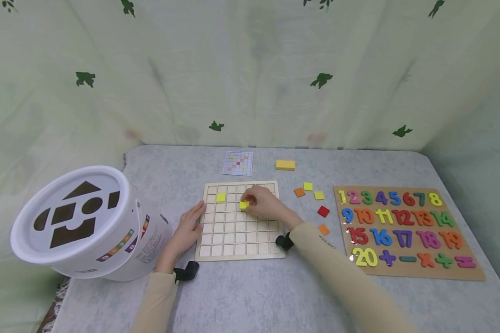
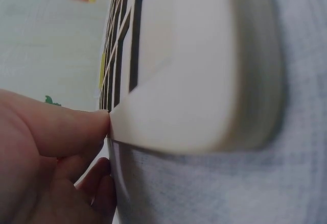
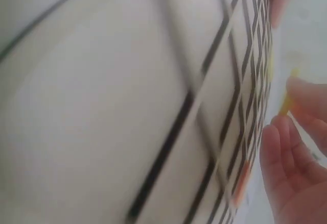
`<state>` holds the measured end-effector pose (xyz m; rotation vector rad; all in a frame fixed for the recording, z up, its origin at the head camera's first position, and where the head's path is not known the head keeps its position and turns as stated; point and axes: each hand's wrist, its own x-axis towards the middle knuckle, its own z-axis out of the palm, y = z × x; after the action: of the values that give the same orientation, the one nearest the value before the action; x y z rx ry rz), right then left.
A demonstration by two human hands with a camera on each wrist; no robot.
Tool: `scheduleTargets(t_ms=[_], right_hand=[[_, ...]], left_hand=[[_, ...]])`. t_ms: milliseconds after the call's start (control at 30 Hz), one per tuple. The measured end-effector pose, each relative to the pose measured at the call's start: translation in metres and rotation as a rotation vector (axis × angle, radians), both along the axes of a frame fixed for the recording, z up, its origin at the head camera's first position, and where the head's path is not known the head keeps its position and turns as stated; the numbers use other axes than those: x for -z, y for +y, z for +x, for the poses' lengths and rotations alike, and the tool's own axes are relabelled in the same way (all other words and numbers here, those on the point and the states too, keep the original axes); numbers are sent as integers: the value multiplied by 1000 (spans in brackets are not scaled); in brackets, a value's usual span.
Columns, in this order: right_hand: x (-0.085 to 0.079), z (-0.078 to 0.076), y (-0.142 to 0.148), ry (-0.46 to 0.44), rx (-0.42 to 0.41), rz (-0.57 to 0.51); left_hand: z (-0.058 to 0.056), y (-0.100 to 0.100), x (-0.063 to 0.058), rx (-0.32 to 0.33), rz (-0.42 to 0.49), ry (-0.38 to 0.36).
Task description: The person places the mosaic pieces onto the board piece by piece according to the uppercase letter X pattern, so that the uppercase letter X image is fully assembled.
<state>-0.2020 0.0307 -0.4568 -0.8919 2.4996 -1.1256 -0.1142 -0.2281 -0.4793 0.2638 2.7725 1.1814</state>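
A pale wooden grid board (image 1: 229, 240) lies flat on the table. My right hand (image 1: 266, 205) pinches a yellow square tile (image 1: 244, 205) between thumb and fingers over the upper middle cells; the right wrist view shows the held tile (image 3: 287, 99) edge-on. Another yellow tile (image 1: 220, 198) sits in an upper-left cell. An orange tile (image 3: 241, 183) shows on the grid in the right wrist view; in the head view my right hand hides that area. My left hand (image 1: 186, 230) rests against the board's left edge, its thumb (image 2: 76, 132) touching the side.
Loose yellow, orange and red tiles (image 1: 323, 211) lie right of the board. Behind it are a printed pattern card (image 1: 238, 163) and a yellow block (image 1: 285, 165). A number puzzle board (image 1: 408, 226) lies at the right; a white lidded bucket (image 1: 121, 222) stands at the left.
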Motion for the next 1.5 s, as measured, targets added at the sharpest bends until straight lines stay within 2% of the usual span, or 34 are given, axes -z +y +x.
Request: scheduleTargets(t_ms=[200,433,667,833,1033,1133,1233,1400,1500], right_hand=[[0,-2,-32,-2,-10,55],[-2,-3,-49,23,-10,162],[-3,-4,-44,1,12,108],[-9,-7,-15,-50,95,7],[-6,-13,54,-72,230,-110],[-2,-13,92,-73,320,-89],[2,-13,120,-93,379,-18],[4,-14,138,-144,390,61],[5,-17,139,-113,356,90]], left_hand=[[0,0,2,-10,2,-12],[0,0,1,-2,11,1],[-1,0,1,-9,3,-14],[-1,0,1,-11,4,-19],[-1,0,0,0,8,-14],[-1,0,0,-4,0,-9],[-1,-1,1,0,-7,-4],[-1,-1,1,4,3,-4],[-1,0,1,8,5,-2]])
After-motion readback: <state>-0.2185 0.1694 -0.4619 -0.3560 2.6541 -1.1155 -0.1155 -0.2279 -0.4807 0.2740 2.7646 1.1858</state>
